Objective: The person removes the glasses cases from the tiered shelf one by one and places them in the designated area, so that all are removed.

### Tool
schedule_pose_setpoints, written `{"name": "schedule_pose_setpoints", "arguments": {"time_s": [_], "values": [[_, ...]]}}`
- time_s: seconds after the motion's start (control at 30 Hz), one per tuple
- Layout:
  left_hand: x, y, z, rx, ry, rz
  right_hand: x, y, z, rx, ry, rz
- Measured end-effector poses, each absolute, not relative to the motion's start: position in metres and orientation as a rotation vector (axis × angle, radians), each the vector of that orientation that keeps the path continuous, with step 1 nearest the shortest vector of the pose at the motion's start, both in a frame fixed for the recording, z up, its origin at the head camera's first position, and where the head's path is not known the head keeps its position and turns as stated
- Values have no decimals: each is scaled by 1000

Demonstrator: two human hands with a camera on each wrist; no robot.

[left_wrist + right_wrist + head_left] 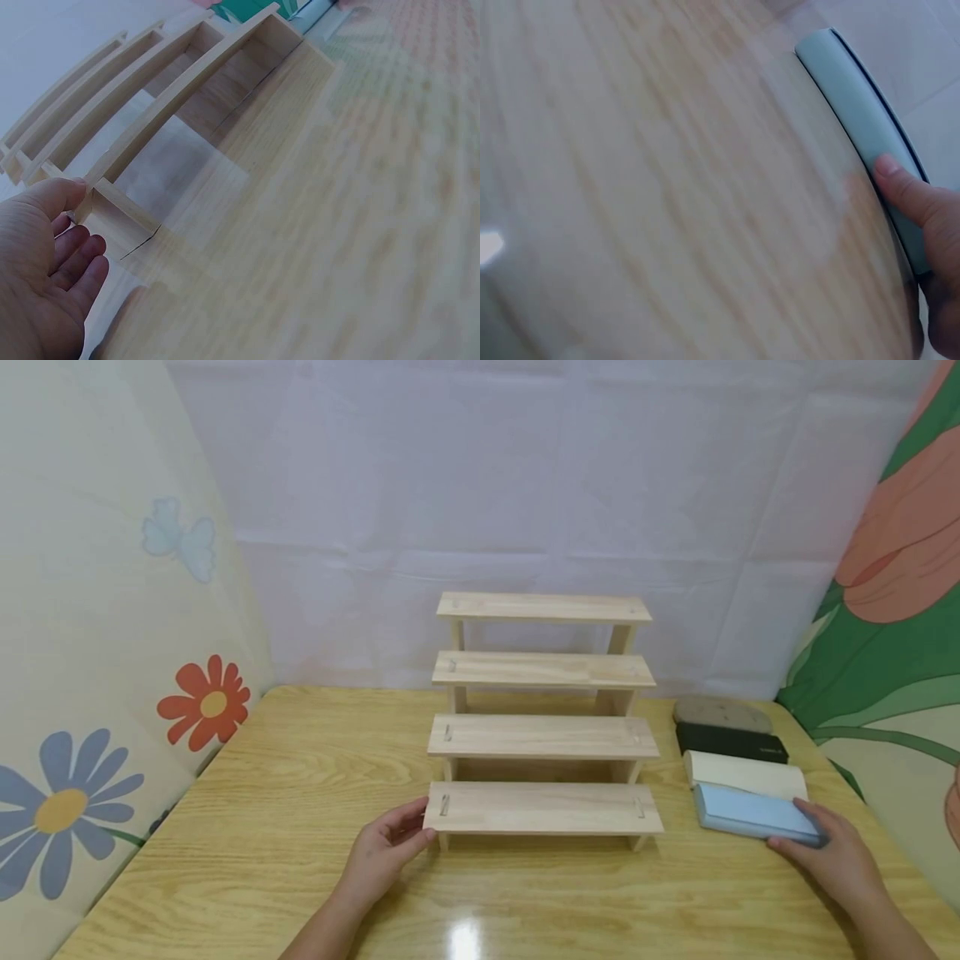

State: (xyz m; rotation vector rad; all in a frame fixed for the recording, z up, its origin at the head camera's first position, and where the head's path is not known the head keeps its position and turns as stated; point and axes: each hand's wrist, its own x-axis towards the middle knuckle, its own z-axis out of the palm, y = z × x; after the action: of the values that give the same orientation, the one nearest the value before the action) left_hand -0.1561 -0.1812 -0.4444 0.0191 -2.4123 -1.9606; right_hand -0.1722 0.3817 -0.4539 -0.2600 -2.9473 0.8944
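A four-tier wooden display stand (543, 808) stands on the table in the head view. My left hand (386, 847) holds the left end of its lowest board, thumb at the front corner. In the left wrist view, the thumb lies against the board's corner (94, 176) and the other fingers curl beside the leg. On the right lies a light blue glasses case (753, 812). My right hand (836, 856) grips its right end, the thumb along the near side, as the right wrist view also shows on the case (847, 97).
Behind the blue case lie a cream case (746, 772), a black case (727, 743) and a grey-brown case (720, 713) in a row. The wood-grain table (315, 760) is bounded by a white cloth (510, 468) behind and flowered cloths at both sides.
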Motion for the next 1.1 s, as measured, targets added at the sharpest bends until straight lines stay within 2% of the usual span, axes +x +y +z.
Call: {"name": "schedule_pose_setpoints", "arguments": {"time_s": [0.27, 1.1], "values": [[-156, -181, -444, 24, -2409, -1953, -172, 387, -452, -367, -2979, 1042], [-155, -181, -444, 29, -2428, -1932, -174, 387, -446, -651, -2966, 1024]]}}
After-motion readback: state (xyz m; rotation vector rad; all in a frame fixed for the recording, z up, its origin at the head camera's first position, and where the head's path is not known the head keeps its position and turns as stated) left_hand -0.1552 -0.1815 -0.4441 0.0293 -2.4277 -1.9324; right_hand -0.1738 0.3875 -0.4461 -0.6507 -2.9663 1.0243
